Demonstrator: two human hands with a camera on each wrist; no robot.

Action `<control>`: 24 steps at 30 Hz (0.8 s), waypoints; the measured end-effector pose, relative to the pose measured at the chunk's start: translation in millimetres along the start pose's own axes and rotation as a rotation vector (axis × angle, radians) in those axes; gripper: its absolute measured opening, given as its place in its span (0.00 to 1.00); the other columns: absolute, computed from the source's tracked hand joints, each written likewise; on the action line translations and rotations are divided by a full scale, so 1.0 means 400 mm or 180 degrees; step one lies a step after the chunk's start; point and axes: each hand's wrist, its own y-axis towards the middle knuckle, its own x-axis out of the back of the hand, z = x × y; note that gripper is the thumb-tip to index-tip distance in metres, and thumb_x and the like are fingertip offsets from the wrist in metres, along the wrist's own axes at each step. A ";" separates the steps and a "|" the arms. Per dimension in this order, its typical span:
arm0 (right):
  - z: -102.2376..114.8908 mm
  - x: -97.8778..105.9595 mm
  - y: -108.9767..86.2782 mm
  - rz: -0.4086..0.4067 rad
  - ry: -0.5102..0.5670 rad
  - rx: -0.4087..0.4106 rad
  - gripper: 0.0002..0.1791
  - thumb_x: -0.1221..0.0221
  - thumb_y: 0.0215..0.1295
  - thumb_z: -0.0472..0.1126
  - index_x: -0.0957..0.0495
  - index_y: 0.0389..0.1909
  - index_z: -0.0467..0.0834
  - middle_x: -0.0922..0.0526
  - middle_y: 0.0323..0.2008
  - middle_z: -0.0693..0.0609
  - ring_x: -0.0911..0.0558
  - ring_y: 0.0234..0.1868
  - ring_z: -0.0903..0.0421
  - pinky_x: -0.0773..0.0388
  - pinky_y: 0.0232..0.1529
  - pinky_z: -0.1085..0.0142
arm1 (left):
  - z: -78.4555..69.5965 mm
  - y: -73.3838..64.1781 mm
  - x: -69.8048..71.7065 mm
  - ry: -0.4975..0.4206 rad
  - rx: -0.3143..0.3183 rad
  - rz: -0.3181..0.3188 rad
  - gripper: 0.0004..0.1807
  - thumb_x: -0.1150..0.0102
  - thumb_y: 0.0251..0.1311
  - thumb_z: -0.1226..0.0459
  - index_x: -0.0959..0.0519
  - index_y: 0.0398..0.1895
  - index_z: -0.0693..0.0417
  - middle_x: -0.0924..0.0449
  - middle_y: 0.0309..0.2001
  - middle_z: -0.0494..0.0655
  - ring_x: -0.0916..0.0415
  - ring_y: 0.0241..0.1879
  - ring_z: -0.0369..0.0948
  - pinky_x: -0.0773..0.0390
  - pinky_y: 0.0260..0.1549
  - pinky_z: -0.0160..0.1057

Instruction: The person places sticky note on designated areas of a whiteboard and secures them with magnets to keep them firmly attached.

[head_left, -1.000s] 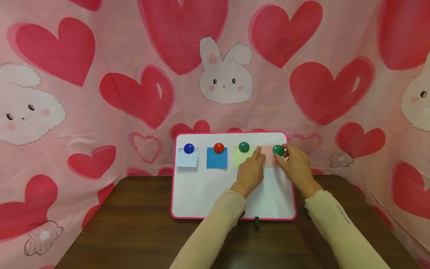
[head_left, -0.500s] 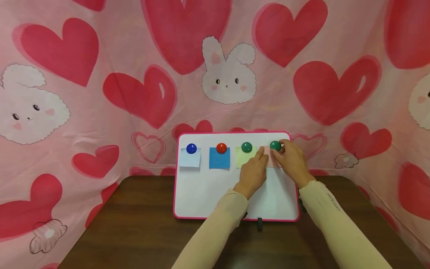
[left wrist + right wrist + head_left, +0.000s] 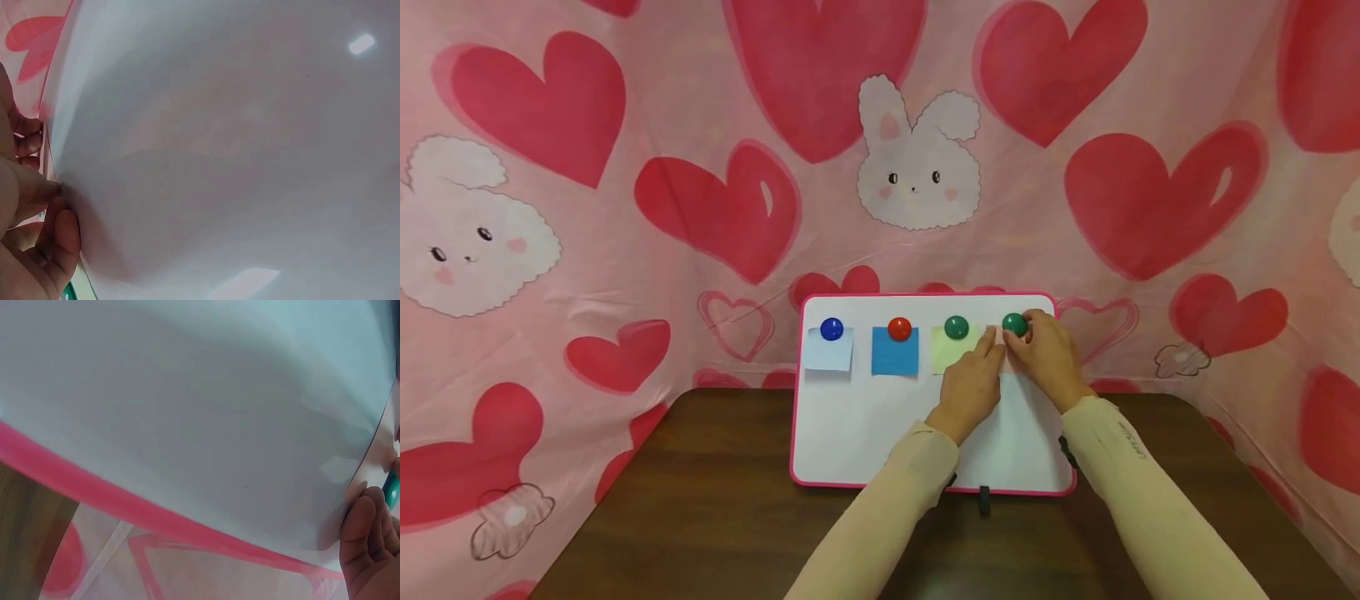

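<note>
A white board with a pink frame stands on the table. My left hand presses the pink sticky note on the board's right side with an extended index finger; its other fingers look partly curled in the left wrist view. My right hand pinches a round green magnet between thumb and fingers, at the upper part of the pink note. The right wrist view shows only an edge of that magnet. Both hands cover part of the note.
Left of the hands, a blue magnet sits on a pale blue note, a red magnet on a blue note, and another green magnet on a yellow-green note. A black clip is at the board's lower edge.
The right hand has shifted left and slightly up with the green magnet, from the pink note's right side to its upper part. The left hand stays on the note. The head view drifts slightly.
</note>
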 end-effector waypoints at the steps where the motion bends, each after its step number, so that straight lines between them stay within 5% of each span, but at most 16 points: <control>1: -0.001 0.001 -0.001 -0.0001 0.0002 0.0008 0.24 0.35 0.67 0.43 0.28 0.53 0.29 0.24 0.32 0.39 0.25 0.35 0.42 0.25 0.41 0.49 | -0.002 0.000 0.000 0.0000 0.0003 -0.0001 0.22 0.42 0.71 0.58 0.26 0.67 0.48 0.39 0.75 0.43 0.22 0.32 0.38 0.21 0.23 0.33; 14: -0.005 0.019 -0.007 0.0041 0.0009 -0.0096 0.24 0.35 0.67 0.43 0.28 0.54 0.30 0.24 0.33 0.39 0.25 0.36 0.42 0.25 0.43 0.48 | -0.009 0.003 -0.005 -0.0035 -0.0052 -0.0006 0.24 0.42 0.71 0.58 0.27 0.69 0.48 0.39 0.76 0.43 0.22 0.32 0.37 0.21 0.24 0.31; 18: -0.001 0.031 -0.018 0.0114 0.0210 -0.0257 0.28 0.37 0.69 0.44 0.31 0.62 0.30 0.24 0.35 0.39 0.25 0.38 0.42 0.25 0.40 0.50 | 0.006 -0.005 -0.005 -0.0173 -0.0129 -0.0090 0.22 0.44 0.72 0.59 0.26 0.68 0.48 0.39 0.76 0.43 0.18 0.43 0.38 0.19 0.35 0.31; 24: 0.002 0.061 -0.074 -0.0215 0.0428 -0.0265 0.25 0.44 0.71 0.43 0.29 0.64 0.32 0.25 0.34 0.41 0.25 0.35 0.45 0.27 0.34 0.54 | 0.040 -0.045 0.017 -0.0548 -0.0363 -0.0399 0.20 0.44 0.72 0.59 0.23 0.65 0.47 0.34 0.73 0.42 0.23 0.59 0.38 0.22 0.49 0.31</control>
